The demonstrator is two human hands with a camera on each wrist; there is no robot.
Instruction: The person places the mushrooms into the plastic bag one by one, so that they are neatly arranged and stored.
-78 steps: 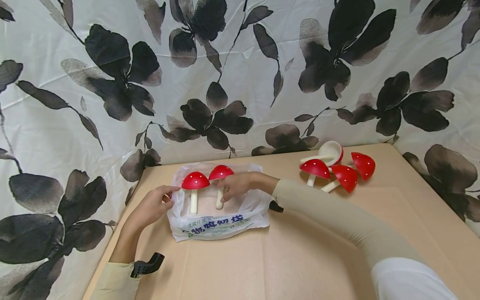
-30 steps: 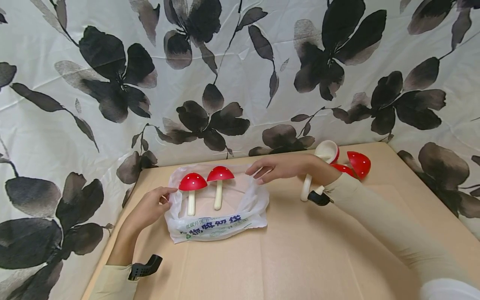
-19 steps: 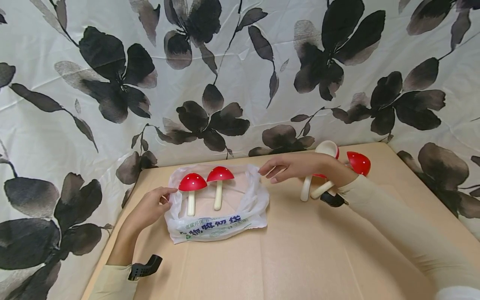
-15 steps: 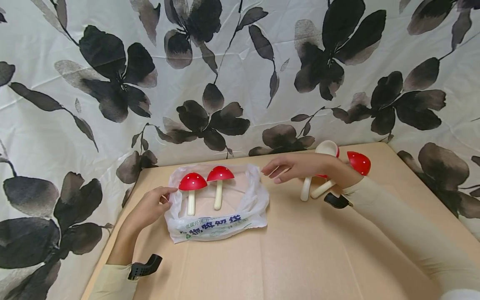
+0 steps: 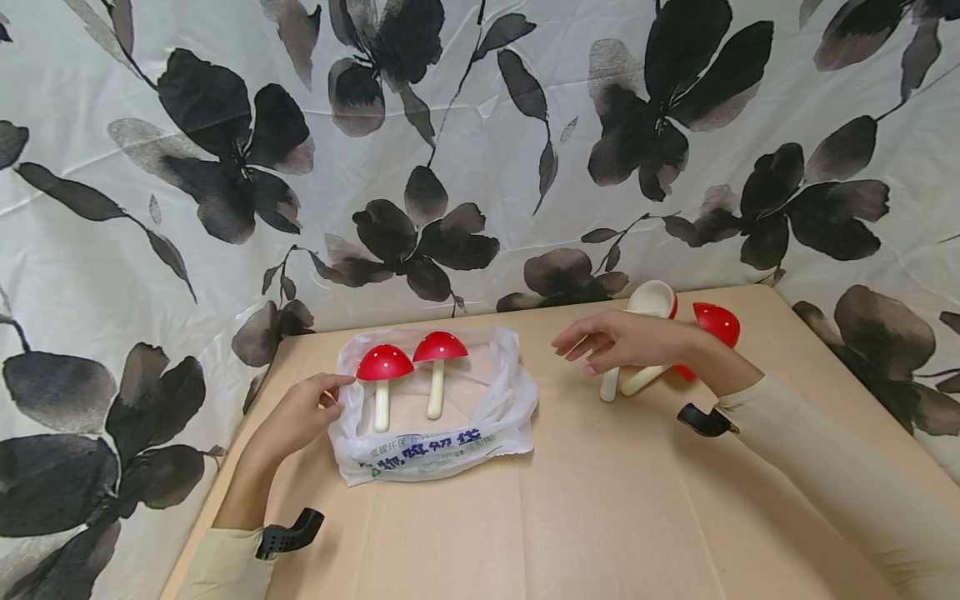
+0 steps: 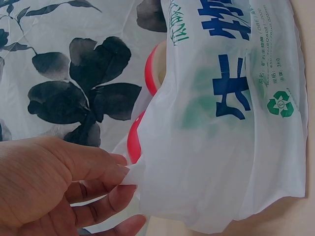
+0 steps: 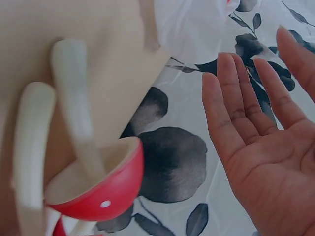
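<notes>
My left hand [image 5: 300, 417] pinches the left edge of a white plastic bag [image 5: 450, 457] between thumb and finger; the left wrist view shows the bag's film [image 6: 192, 167] caught at the fingertips. Two toy mushrooms with white-dotted red caps and cream stems, the left one [image 5: 383, 364] and the right one [image 5: 441, 346], lie side by side at the bag's opening. My right hand [image 5: 626, 340] holds nothing, its fingers loosely extended. It is over the near part of a group of similar mushrooms, partly hiding them; the right wrist view shows one red cap [image 7: 110, 196] with its stem.
Several mushrooms lie at the table's back right, including one with its pale hollow underside [image 5: 651, 297] showing and one red cap [image 5: 717, 322] further right. A floral cloth [image 5: 480, 167] hangs behind the wooden table [image 5: 600, 500]. Each wrist wears a black camera.
My right hand has let go of the right mushroom in the bag and moved right, away from the bag to the mushroom group. The left hand stays on the bag's edge.
</notes>
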